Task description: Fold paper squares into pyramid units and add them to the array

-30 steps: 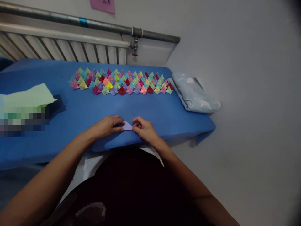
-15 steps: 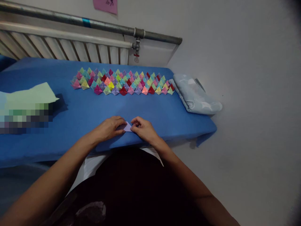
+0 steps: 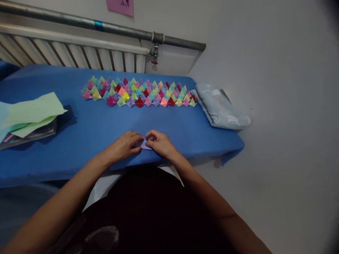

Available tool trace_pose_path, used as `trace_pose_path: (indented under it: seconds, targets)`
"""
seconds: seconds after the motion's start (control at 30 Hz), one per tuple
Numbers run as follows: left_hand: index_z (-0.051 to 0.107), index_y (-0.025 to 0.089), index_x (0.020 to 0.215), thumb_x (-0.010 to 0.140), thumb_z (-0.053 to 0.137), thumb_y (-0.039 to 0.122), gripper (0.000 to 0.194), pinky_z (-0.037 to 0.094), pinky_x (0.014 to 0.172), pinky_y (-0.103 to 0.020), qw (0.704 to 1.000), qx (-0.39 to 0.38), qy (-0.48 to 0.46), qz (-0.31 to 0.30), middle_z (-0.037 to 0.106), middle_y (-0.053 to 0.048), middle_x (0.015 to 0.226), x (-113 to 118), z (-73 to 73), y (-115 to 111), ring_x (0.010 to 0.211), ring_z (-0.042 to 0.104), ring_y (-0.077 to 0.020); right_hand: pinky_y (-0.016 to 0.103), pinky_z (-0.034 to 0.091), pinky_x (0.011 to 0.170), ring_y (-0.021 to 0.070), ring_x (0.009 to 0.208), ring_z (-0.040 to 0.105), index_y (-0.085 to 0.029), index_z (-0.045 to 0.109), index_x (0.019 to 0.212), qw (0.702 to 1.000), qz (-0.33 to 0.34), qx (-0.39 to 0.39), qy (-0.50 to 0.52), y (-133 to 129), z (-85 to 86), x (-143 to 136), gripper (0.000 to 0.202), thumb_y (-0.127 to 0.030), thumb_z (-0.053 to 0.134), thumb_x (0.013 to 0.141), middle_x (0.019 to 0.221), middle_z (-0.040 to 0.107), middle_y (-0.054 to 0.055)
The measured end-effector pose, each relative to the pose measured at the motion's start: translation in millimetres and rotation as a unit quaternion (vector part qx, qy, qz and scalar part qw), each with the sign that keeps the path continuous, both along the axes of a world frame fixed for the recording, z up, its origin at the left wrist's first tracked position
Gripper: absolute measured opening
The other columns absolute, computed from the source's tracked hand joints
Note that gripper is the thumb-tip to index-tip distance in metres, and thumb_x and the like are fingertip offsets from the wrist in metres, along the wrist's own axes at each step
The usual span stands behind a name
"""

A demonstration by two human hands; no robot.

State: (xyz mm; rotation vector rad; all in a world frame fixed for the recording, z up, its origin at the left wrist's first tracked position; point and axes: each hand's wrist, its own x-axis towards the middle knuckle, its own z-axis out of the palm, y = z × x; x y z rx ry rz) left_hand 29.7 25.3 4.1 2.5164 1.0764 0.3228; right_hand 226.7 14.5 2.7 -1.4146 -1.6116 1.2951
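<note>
Head view: pale lilac paper [image 3: 146, 145], roughly triangular

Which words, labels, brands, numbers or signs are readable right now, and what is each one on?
None can be read.
Pink note: dark handwriting-like marks, cut off by the frame, too small to read.
Dark clothing: pale print, unclear whether it is lettering.
Purple paper: no text on the visible part.
</note>
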Motion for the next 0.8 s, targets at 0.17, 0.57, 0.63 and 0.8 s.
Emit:
trace_pose_path:
  seconds: [0.17,0.57,0.63,0.8]
  targets:
    - [0.062,0.02,0.117,0.086,0.056,0.027,0.032,0.045,0.095,-0.038,1.0,0.001,-0.006,0.009,0.067,-0.008,0.112,1,0.5,-2,0.104,0.06,-0.0235,0.022,0.034,0.055,0.0089,0.055,0.044,-0.021,0.06,0.083,0.999,-0.023,-0.026,0.015,4,5.4,-2,0.019,-0.016,0.062,0.065,0.058,0.05,-0.009]
    - [0.059,0.019,0.121,0.086,0.056,0.029,0.037,0.045,0.092,-0.04,0.999,-0.006,-0.004,0.031,0.067,-0.01,0.114,4,4.3,-6,0.102,0.059,-0.0256,0.019,0.022,0.039,0.0058,0.039,0.031,-0.022,0.056,0.079,0.988,-0.065,-0.12,0.066,6,18.0,-8,0.018,-0.013,0.061,0.065,0.048,0.043,-0.012]
    - [0.059,0.018,0.122,0.086,0.056,0.028,0.038,0.046,0.092,-0.04,0.999,-0.006,-0.002,0.033,0.067,-0.011,0.114,5,5.9,-7,0.103,0.059,-0.0261,0.019,0.02,0.037,0.0055,0.037,0.029,-0.022,0.055,0.079,0.987,-0.069,-0.128,0.068,6,19.5,-9,0.018,-0.013,0.06,0.065,0.046,0.042,-0.012]
    - [0.06,0.019,0.12,0.086,0.057,0.026,0.035,0.046,0.091,-0.039,0.999,0.011,0.009,0.036,0.068,-0.009,0.108,6,6.8,-9,0.1,0.06,-0.0248,0.018,0.018,0.035,0.0054,0.034,0.027,-0.023,0.053,0.079,0.983,-0.066,-0.15,0.077,7,23.8,-10,0.018,-0.011,0.059,0.066,0.041,0.039,-0.013]
